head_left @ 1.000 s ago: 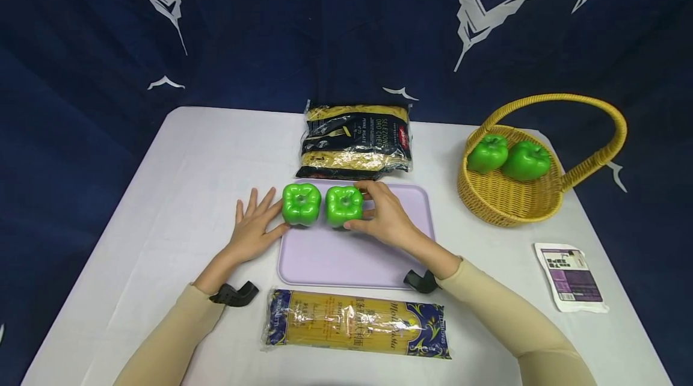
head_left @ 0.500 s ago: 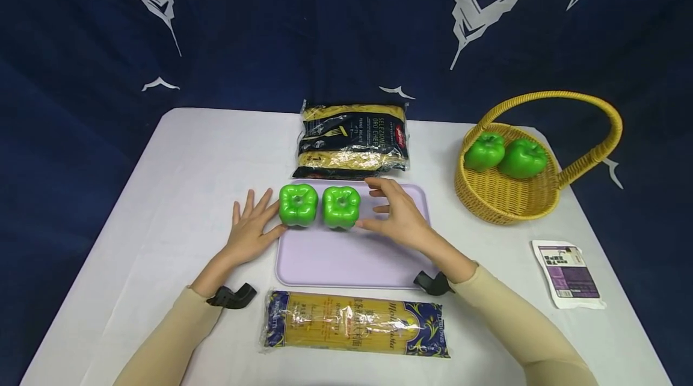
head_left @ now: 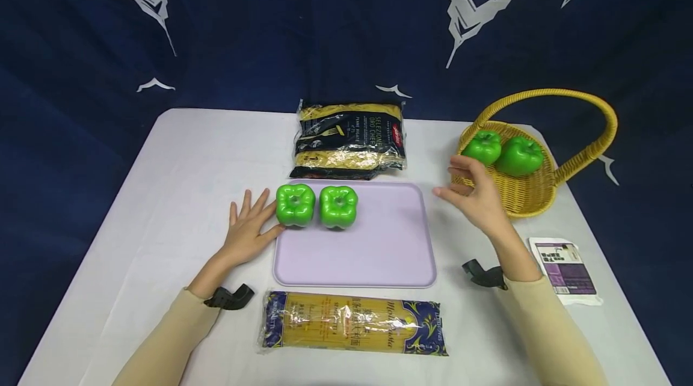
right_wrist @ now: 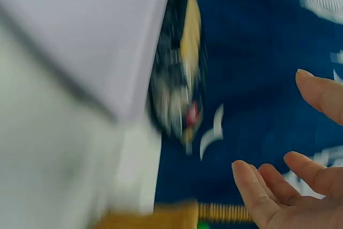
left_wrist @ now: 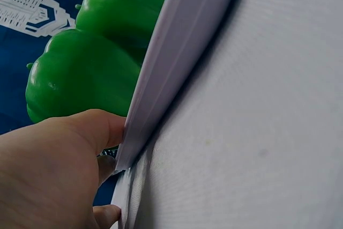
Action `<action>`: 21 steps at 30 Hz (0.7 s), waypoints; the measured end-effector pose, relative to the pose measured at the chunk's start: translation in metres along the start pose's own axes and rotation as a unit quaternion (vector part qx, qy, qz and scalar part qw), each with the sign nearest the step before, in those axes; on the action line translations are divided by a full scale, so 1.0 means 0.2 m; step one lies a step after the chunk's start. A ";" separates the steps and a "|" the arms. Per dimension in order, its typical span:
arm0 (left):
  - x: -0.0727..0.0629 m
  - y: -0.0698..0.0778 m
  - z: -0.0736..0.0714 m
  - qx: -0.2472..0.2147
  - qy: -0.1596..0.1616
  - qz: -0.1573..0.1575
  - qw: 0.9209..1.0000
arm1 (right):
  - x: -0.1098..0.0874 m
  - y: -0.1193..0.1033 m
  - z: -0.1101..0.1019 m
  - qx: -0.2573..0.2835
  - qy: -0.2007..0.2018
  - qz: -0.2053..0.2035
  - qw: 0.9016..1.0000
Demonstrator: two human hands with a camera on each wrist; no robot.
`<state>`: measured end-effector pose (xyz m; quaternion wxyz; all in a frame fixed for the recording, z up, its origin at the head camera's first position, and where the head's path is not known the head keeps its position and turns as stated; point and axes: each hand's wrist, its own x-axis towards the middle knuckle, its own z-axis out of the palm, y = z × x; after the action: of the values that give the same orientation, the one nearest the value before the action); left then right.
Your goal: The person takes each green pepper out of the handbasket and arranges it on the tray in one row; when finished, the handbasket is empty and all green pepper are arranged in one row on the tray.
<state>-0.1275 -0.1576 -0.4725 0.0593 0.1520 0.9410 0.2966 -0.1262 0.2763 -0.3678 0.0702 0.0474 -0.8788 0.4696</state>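
Note:
Two glossy green bell peppers stand side by side on the lilac tray (head_left: 379, 254); the left pepper (head_left: 295, 205) is close to the tray's left edge, and the right pepper (head_left: 338, 207) is beside it. My left hand (head_left: 248, 234) rests with spread fingers at that edge; in the left wrist view its thumb (left_wrist: 110, 127) touches the tray rim. My right hand (head_left: 479, 196), holding nothing, is in the air right of the tray, overlapping the front left of the wicker basket (head_left: 527, 202). Inside the basket lie two more peppers, one at the left (head_left: 483, 147) and one at the right (head_left: 520, 156).
Behind the tray lies a black and yellow bag of penne (head_left: 349, 140). In front of it is a long pack of spaghetti (head_left: 352, 323). A white and purple packet (head_left: 565, 272) lies near the right forearm. The basket's tall handle (head_left: 574, 94) arches up at the right.
My right hand has let go of the right pepper on the tray and moved right to the basket. The left hand has stayed at the tray's edge.

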 end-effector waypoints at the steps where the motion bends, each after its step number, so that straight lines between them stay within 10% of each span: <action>1: 0.00 0.00 0.00 0.001 0.001 0.000 1.000 | 0.00 0.02 -0.04 -0.004 0.019 0.009 1.000; 11: 0.00 -0.01 -0.01 0.002 -0.001 -0.002 1.000 | 0.06 0.16 -0.38 -0.058 0.183 0.135 0.972; 21: 0.00 -0.01 0.01 -0.006 0.002 -0.001 1.000 | 0.12 0.26 -0.51 -0.054 0.244 0.191 0.949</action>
<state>-0.1276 -0.1579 -0.4748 0.0582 0.1500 0.9395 0.3023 -0.1487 0.3903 -0.3502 0.1944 -0.2411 -0.8513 0.4236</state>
